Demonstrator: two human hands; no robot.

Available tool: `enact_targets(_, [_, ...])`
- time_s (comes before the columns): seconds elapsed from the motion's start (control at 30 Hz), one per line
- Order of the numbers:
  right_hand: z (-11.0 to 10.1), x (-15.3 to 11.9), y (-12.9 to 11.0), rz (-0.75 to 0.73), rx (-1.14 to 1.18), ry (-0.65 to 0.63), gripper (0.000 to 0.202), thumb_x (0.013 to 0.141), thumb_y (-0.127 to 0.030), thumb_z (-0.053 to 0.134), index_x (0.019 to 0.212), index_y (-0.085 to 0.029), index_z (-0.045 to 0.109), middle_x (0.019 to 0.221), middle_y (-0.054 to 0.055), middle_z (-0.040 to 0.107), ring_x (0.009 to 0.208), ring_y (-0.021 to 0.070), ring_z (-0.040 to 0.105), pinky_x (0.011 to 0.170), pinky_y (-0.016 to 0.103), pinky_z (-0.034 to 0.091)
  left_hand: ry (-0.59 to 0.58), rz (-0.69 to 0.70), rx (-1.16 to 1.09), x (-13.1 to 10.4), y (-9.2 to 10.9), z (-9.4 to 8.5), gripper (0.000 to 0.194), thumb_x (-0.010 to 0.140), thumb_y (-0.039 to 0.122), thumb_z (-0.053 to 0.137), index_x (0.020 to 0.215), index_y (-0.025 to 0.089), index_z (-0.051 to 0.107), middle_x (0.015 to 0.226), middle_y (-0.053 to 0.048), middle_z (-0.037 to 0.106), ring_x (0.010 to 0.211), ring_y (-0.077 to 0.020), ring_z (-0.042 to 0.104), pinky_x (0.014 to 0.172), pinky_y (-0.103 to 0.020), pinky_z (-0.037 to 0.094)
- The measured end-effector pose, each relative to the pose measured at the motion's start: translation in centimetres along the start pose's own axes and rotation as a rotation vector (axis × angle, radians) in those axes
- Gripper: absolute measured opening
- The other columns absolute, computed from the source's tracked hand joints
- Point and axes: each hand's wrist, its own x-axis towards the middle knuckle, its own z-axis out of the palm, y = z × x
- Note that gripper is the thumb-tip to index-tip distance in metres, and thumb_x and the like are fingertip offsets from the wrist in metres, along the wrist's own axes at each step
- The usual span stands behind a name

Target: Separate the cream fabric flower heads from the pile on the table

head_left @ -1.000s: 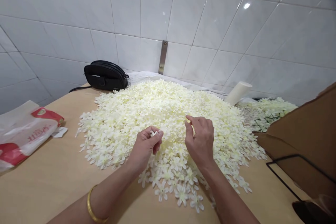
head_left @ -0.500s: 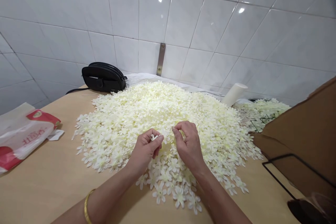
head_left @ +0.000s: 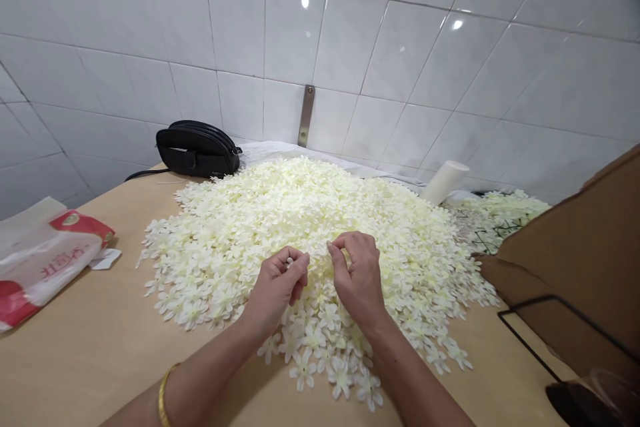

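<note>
White flowers (head_left: 313, 207) are heaped mid-frame, mostly unpicked, one white bit (head_left: 290, 261) pinched by the left hand (head_left: 276, 282), any grip by the right hand (head_left: 359, 275) unclear.

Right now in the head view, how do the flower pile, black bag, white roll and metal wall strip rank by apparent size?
Flower pile
Black bag
White roll
Metal wall strip, clearly the narrowest

Flowers (head_left: 300, 207) lie heaped on the table (head_left: 115, 360), a pouch (head_left: 197, 152) behind at left (a packet (head_left: 55, 260) nearer), cardboard (head_left: 575, 247) at right.
</note>
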Motion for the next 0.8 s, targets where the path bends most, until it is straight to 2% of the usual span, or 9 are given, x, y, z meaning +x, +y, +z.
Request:
enact_targets(0.13, [0.4, 0.0, 0.7, -0.044, -0.234, 0.067, 0.010, 0.080, -0.018, 0.048, 0.079, -0.019, 0.058, 0.089, 0.008, 0.056, 0.091, 0.0240, 0.041, 0.074, 0.037, 0.029, 0.006, -0.129, -0.182, 0.1, 0.4, 0.0, 0.028, 0.074, 0.045, 0.056, 0.080, 0.018, 0.050, 0.062, 0.002, 0.050, 0.046, -0.0073, 0.041, 0.043, -0.019, 0.030])
enact_targets(0.3, [-0.2, 0.0, 0.5, -0.021, -0.173, 0.099, 0.012, 0.080, -0.019, 0.047, 0.086, -0.019, 0.058, 0.091, 0.007, 0.057, 0.095, 0.0235, 0.042, 0.077, 0.037, 0.031, -0.019, -0.130, -0.327, 0.4, 0.3, -0.2, 0.026, 0.070, 0.025, 0.059, 0.091, 0.017, 0.046, 0.070, -0.002, 0.059, 0.055, -0.0098, 0.047, 0.053, -0.022, 0.037])
enact_targets(0.4, [-0.6, 0.0, 0.1, -0.023, -0.096, 0.101, 0.010, 0.080, -0.019, 0.047, 0.084, -0.020, 0.057, 0.088, 0.006, 0.058, 0.093, 0.0228, 0.045, 0.077, 0.037, 0.032, -0.005, -0.117, -0.318, 0.5, 0.0, -0.3, 0.031, 0.069, 0.024, 0.064, 0.093, 0.017, 0.045, 0.071, -0.004, 0.062, 0.056, -0.0095, 0.048, 0.055, -0.021, 0.038])
enact_targets(0.5, [-0.8, 0.1, -0.2, -0.023, -0.007, 0.118, 0.010, 0.081, -0.021, 0.046, 0.082, -0.020, 0.055, 0.086, 0.005, 0.058, 0.091, 0.0218, 0.047, 0.078, 0.037, 0.033, -0.004, -0.117, -0.339, 0.6, 0.0, -0.4, 0.036, 0.066, 0.026, 0.070, 0.090, 0.016, 0.046, 0.073, -0.005, 0.064, 0.056, -0.0090, 0.049, 0.055, -0.021, 0.039])
enact_targets(0.63, [-1.0, 0.2, -0.3, -0.002, 0.071, 0.135, 0.010, 0.082, -0.023, 0.045, 0.080, -0.021, 0.054, 0.083, 0.004, 0.059, 0.089, 0.0210, 0.048, 0.078, 0.036, 0.035, -0.025, -0.159, -0.378, 0.8, -0.1, -0.6, 0.030, 0.062, 0.023, 0.074, 0.077, 0.014, 0.050, 0.074, -0.009, 0.066, 0.053, -0.0073, 0.049, 0.052, -0.019, 0.039])
enact_targets(0.8, [-0.9, 0.2, -0.1, 0.072, 0.168, 0.086, 0.012, 0.083, -0.026, 0.046, 0.078, -0.020, 0.055, 0.081, 0.004, 0.058, 0.086, 0.0197, 0.048, 0.077, 0.034, 0.036, -0.048, -0.154, -0.336, 0.9, -0.3, -0.7, 0.024, 0.061, 0.024, 0.075, 0.073, 0.011, 0.059, 0.071, -0.008, 0.065, 0.053, -0.0067, 0.048, 0.051, -0.017, 0.038])
